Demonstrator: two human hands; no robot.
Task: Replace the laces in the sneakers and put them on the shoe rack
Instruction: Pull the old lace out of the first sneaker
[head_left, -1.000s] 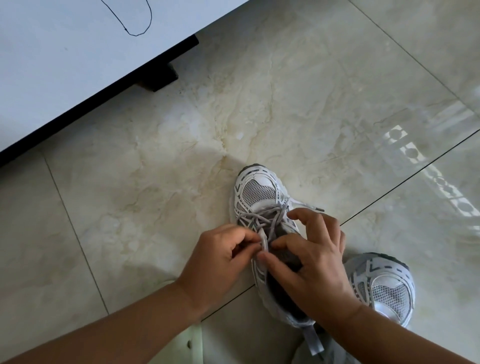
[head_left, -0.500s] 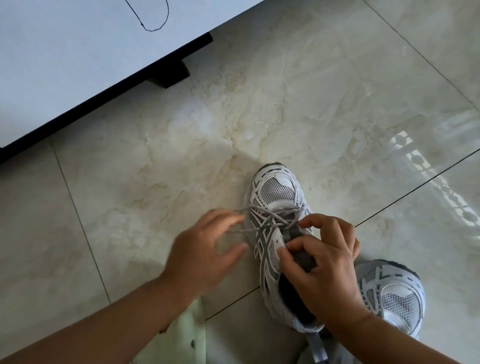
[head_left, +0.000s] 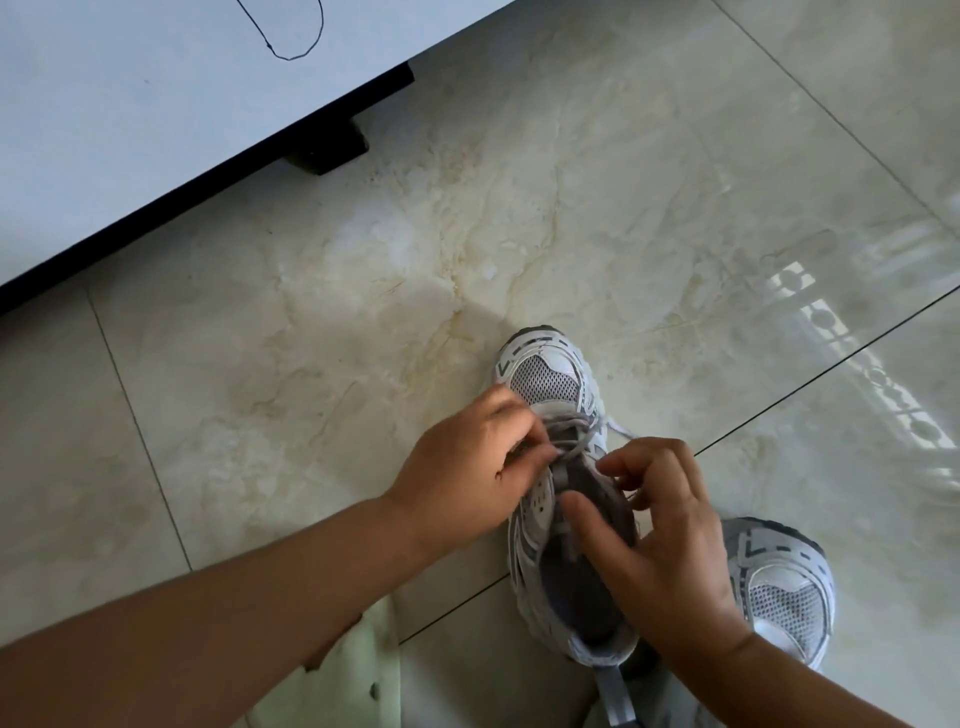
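head view, nearest the camera: a pale green garment edge (head_left: 382, 670) shows at the bottom between the two bare forearms. just beyond it the right hand (head_left: 670, 545) lies over the open collar of a white and grey sneaker (head_left: 561, 525) that stands on the marble-look tile floor (head_left: 363, 364) with its toe pointing away. the right hand's fingers are bent, the thumb lying across the grey tongue and the index and middle fingers curled toward the lace on the shoe's right side; whether they actually pinch the lace i cannot tell, since the spot is small and blurred. the left hand (head_left: 467, 462) sits at the shoe's left side, fingers curled, thumb and fingertips pinching the grey lace (head_left: 574, 434) where it crosses the upper eyelets. a loose end of the lace trails off to the right of the shoe onto the floor. a second sneaker (head_left: 784, 592) of the same kind stands just right of the first, partly hidden by the right wrist, also toe away. farther off, at the top left, a white panel (head_left: 130, 114) with a thin black drawn loop sits on a dark base with a small black foot (head_left: 332, 150) touching the floor.
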